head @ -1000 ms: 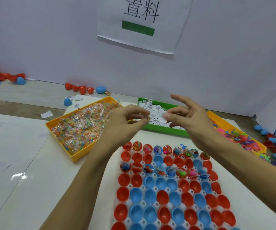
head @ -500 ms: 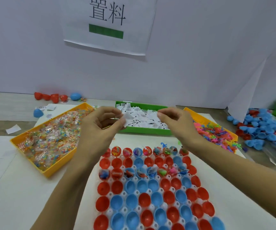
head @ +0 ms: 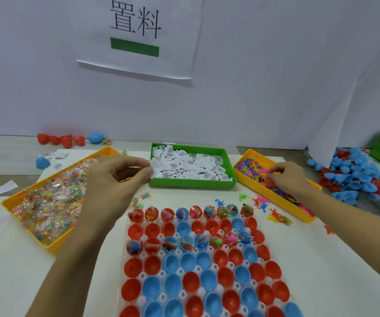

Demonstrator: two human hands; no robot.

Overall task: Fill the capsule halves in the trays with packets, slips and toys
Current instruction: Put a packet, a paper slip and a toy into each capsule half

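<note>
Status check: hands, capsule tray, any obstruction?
Left hand pinches white paper slip. Right hand digs in orange toy bin. Red-and-blue capsule tray: two rows filled. Nothing blocking.

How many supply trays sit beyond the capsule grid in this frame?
3. Left: orange tray of packets. Centre: green tray of slips. Right: orange tray of toys, right hand in it. More green trays at the far right edge may be cut off.

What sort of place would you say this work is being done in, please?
Probably a small hand-assembly or packing bench for toy capsules. A tray of red and blue capsule halves sits before supply bins of slips and toys, under a printed wall sign.
</note>
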